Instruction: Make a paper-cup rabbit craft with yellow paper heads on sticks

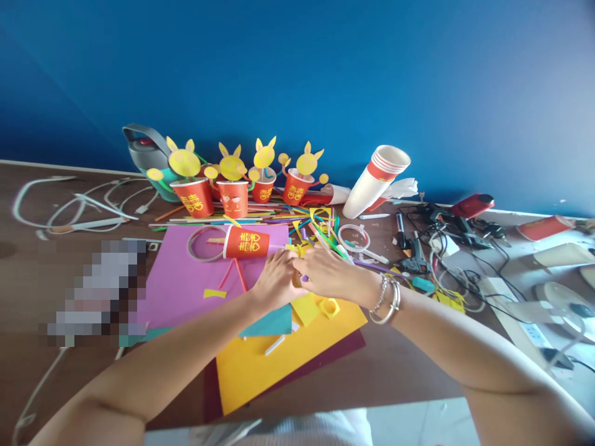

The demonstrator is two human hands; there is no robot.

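Note:
My two hands meet in the middle of the desk, over coloured paper. My left hand has its fingers closed at the meeting point; what they hold is hidden. Closed with bent fingers, my right hand presses up against it. The small end of a purple stick-like thing pokes out of this hand; its kind does not show. Just left lies a red paper cup on its side, on a purple sheet. Below the hands are a yellow-orange sheet and a small yellow piece with a ring shape.
Behind stand red cups with yellow eared paper heads, and a leaning stack of white cups. Coloured straws and tape rolls lie nearby. A glue gun and tangled cables are at right, white cords at left.

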